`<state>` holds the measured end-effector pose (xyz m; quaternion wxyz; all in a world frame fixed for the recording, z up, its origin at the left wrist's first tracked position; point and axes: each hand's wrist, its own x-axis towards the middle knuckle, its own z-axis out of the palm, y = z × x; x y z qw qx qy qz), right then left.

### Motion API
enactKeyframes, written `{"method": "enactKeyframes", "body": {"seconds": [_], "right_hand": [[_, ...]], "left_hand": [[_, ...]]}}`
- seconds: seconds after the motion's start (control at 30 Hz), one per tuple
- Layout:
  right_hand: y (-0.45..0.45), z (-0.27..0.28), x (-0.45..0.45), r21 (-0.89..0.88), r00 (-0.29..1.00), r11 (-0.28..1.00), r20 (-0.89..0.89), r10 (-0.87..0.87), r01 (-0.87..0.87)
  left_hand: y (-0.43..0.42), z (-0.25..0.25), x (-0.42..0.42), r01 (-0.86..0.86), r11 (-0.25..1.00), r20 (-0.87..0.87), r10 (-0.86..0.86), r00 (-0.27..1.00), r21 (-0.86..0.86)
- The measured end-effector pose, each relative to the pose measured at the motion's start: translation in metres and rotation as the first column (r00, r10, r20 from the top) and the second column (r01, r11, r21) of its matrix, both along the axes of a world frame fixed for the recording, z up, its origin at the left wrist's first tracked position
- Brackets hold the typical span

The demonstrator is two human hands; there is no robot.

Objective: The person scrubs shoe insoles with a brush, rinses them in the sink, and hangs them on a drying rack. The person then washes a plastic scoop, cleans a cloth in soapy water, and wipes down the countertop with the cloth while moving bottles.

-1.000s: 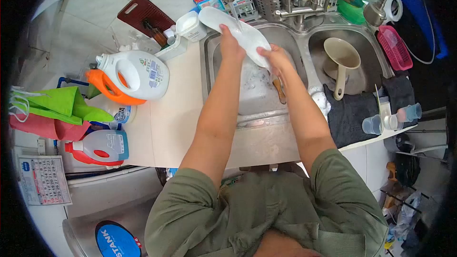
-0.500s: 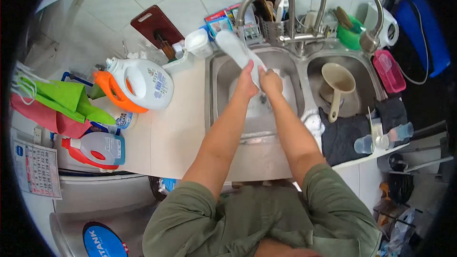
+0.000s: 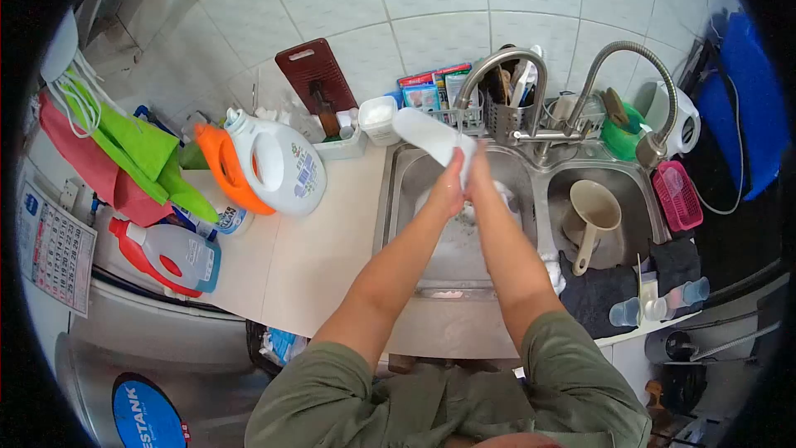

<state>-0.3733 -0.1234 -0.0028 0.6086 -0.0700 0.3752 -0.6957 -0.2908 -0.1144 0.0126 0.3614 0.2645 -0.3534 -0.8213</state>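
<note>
Over the left sink basin I hold up a long white sole-shaped thing, smooth and rounded at its far end, tilted toward the upper left. It lies just beneath the faucet, and a thin stream of water seems to meet it. My left hand is closed on its near end from the left. On the other side my right hand presses against the same end, its fingers partly hidden. Below my hands, something whitish and sudsy in the basin is mostly covered by my arms.
A beige dipper sits in the right basin. White and orange detergent jugs stand on the left counter. A flexible-neck faucet arches over the right side, near a pink basket. Dark cloths and small cups lie at front right.
The view has tilted up, so the sink sits lower in it. The white thing has swung to a flatter slant, and my right hand has come closer alongside my left.
</note>
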Motion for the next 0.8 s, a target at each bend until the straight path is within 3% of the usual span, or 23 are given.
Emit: {"method": "enactKeyframes", "body": {"seconds": [0.13,0.17,0.23,0.27,0.33,0.37,0.4,0.43,0.47,0.5,0.53,0.57,0.63,0.67,0.7,0.73,0.77,0.8], "right_hand": [[-0.006,0.006,0.011,0.005,0.998,0.998,-0.013,-0.068,0.068],[-0.006,0.008,0.01,0.026,0.997,0.997,-0.03,-0.068,0.068],[-0.003,0.008,0.009,0.069,0.996,0.995,-0.045,-0.075,0.078],[0.001,0.004,0.008,0.097,0.995,0.992,-0.052,-0.081,0.086],[0.002,0.001,0.015,0.132,0.994,0.986,-0.054,-0.096,0.102],[-0.003,-0.002,0.033,0.263,0.923,0.935,-0.362,-0.132,0.237],[-0.012,-0.003,0.051,0.335,0.763,0.857,-0.639,-0.098,0.391],[-0.021,-0.016,0.043,0.327,0.714,0.855,-0.696,-0.069,0.402],[-0.029,-0.029,0.035,0.32,0.66,0.852,-0.75,-0.041,0.415],[-0.024,-0.034,0.016,0.326,0.667,0.848,-0.744,-0.042,0.417],[-0.016,-0.037,0.0,0.117,0.916,0.979,-0.385,-0.111,0.168],[-0.01,-0.022,0.01,0.218,0.894,0.942,-0.424,-0.144,0.255],[0.006,0.011,0.033,0.406,0.851,0.814,-0.491,-0.188,0.415],[0.011,0.015,0.044,0.401,0.822,0.841,-0.563,-0.086,0.363],[0.013,0.016,0.051,0.398,0.778,0.865,-0.629,0.015,0.306],[0.009,0.008,0.04,0.329,0.768,0.871,-0.635,-0.082,0.365],[0.004,0.006,0.034,0.327,0.771,0.872,-0.631,-0.084,0.363],[0.003,0.001,0.03,0.321,0.774,0.856,-0.619,-0.133,0.404]], "left_hand": [[-0.019,-0.008,0.013,0.179,0.983,-0.111,-0.173,0.979,0.048],[-0.024,-0.028,0.009,0.178,0.983,-0.116,-0.17,0.979,0.054],[0.001,-0.01,0.005,0.123,0.992,-0.129,-0.125,0.984,-0.022],[0.017,0.004,-0.001,-0.027,0.996,-0.124,0.037,0.992,0.083],[0.004,-0.006,0.004,0.068,0.994,-0.099,-0.059,0.993,0.086],[-0.011,-0.014,0.009,0.153,0.985,-0.082,-0.146,0.986,0.083],[-0.032,-0.038,0.008,0.428,0.904,-0.391,-0.388,0.835,0.015],[-0.039,-0.035,0.01,0.671,0.732,-0.586,-0.598,0.548,-0.12],[-0.029,-0.04,-0.001,0.379,0.925,-0.413,-0.34,0.845,0.012],[-0.008,-0.016,-0.005,0.018,0.998,-0.184,-0.007,0.983,0.058],[0.009,0.008,-0.002,0.044,0.997,-0.214,-0.058,0.975,-0.07],[0.005,0.007,0.002,0.051,0.996,-0.206,-0.064,0.976,-0.07],[-0.016,-0.006,0.011,0.369,0.916,-0.307,-0.31,0.9,0.157],[-0.047,-0.036,0.018,0.63,0.77,-0.577,-0.56,0.595,-0.098],[-0.036,-0.024,0.016,0.627,0.773,-0.573,-0.558,0.601,-0.096],[-0.015,0.001,0.011,0.396,0.918,-0.449,-0.343,0.825,0.026],[-0.004,0.015,0.005,0.12,0.988,-0.29,-0.088,0.953,0.097],[-0.003,0.013,0.004,0.115,0.993,-0.343,-0.101,0.934,0.022]]}}
